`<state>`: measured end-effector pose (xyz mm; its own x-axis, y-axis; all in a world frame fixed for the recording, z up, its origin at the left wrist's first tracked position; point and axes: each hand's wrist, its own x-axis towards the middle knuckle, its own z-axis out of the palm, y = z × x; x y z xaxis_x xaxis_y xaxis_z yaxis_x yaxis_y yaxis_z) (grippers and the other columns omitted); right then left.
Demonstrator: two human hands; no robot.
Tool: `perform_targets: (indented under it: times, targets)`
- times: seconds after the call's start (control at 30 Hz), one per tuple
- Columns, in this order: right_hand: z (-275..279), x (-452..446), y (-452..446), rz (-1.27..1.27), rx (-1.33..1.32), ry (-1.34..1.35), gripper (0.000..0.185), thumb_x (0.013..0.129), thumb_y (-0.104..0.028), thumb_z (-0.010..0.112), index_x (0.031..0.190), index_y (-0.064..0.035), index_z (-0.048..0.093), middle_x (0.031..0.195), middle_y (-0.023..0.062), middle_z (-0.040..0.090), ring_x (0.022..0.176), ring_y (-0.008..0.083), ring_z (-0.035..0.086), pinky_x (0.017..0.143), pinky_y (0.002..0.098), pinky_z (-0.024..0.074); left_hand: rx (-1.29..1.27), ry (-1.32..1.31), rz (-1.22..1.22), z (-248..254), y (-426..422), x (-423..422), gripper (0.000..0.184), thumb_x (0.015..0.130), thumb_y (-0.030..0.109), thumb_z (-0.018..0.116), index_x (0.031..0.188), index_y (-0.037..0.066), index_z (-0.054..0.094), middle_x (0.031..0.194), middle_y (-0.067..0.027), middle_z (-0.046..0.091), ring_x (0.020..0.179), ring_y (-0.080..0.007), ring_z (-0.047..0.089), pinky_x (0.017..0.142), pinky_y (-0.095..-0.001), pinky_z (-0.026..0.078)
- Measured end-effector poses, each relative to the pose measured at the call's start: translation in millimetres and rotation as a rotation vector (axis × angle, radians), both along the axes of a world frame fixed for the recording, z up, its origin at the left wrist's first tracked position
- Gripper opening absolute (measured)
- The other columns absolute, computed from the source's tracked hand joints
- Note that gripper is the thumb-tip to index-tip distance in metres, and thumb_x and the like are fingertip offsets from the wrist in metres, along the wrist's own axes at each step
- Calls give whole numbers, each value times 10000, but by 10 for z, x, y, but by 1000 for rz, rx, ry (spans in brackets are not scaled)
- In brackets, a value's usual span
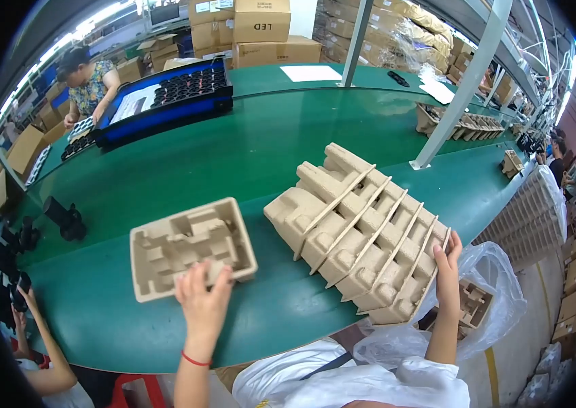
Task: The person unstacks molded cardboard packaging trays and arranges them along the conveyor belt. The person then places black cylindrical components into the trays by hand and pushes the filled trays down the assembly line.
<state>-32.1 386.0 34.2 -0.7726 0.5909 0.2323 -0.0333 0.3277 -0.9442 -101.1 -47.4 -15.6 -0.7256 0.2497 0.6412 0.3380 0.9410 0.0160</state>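
A single moulded pulp tray (140,268), brown with shaped hollows, lies face up on the green work surface. My left hand (203,299), with a red cord on its wrist, has its fingers bent over the tray's near rim. To the right, a nested stack of the same pulp trays (363,234) lies on its side near the table edge. My right hand (447,268) grips the right end of this stack, thumb on the near side; some of its fingers are hidden behind the rim.
Black parts (65,219) stand at the left, near another person's hands (24,296). Across the green table (288,129) is a blue-black crate (165,98) beside a co-worker (91,81). A metal post (461,88) rises at right. A plastic bag (499,279) with trays hangs below the edge.
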Motion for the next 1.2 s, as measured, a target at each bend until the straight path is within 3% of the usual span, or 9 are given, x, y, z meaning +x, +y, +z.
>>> perform_targets:
  times: [0.2,0.4,0.53,0.57,0.67,0.83,0.93,1.03,1.2]
  targets:
    - [140,33,-209,180,-440,25,565,891,-151,534,1381,-27,281,1288,140,466,1190,217,462,1025,347,351,57,-81,1,482,-48,-364,499,741,311,749,1179,136,586,1256,-129,494,1219,-321,406,1068,-502,230]
    - [171,-239,151,235,-653,49,614,762,24,471,1359,-11,332,1262,165,502,1143,263,529,990,377,433,502,-111,-417,565,576,-547,186,791,108,676,932,13,601,1071,-160,578,1067,-348,535,892,-426,443]
    - [277,-666,722,507,-682,-39,646,732,60,481,1363,4,358,1277,175,515,1107,268,575,980,366,467,518,-167,-513,542,993,-778,396,787,162,702,1111,-8,548,1180,-186,532,1109,-361,510,910,-427,452]
    - [286,-766,811,536,-650,-67,629,745,59,491,1359,7,368,1274,171,522,1107,259,575,975,361,468,453,-160,-522,520,1050,-830,503,788,183,713,1195,-18,498,1251,-192,510,1150,-360,495,979,-421,415]
    - [382,-933,955,537,-548,-161,572,788,39,526,1344,16,397,1253,154,545,1104,232,578,959,344,472,207,-179,-611,504,1219,-900,550,790,349,703,1178,4,519,1140,-160,557,1038,-325,538,863,-419,461]
    - [627,-1093,721,420,-237,-318,477,851,-51,597,1296,29,445,1185,124,587,1050,177,592,919,307,477,82,-252,-579,743,1491,-987,588,789,611,593,752,26,555,725,-160,638,700,-298,655,556,-373,523]
    - [647,-1141,900,499,-129,-352,439,837,-50,618,1247,34,486,1121,109,610,999,163,602,909,294,470,-42,-449,-543,873,1490,-971,633,785,660,560,760,28,573,628,-160,633,623,-307,665,534,-381,525]
    - [716,-1192,991,525,-206,-402,408,824,-38,617,1211,43,519,1085,110,630,968,178,616,896,295,471,-30,-377,-533,777,1540,-876,648,772,691,550,704,46,573,535,-146,604,529,-296,649,469,-378,510]
    - [662,-1218,923,387,111,-459,413,793,-34,647,1180,69,547,1091,142,636,898,179,635,779,306,510,-39,-327,-449,809,1682,-702,639,773,681,560,669,51,563,487,-122,579,464,-268,627,421,-363,491]
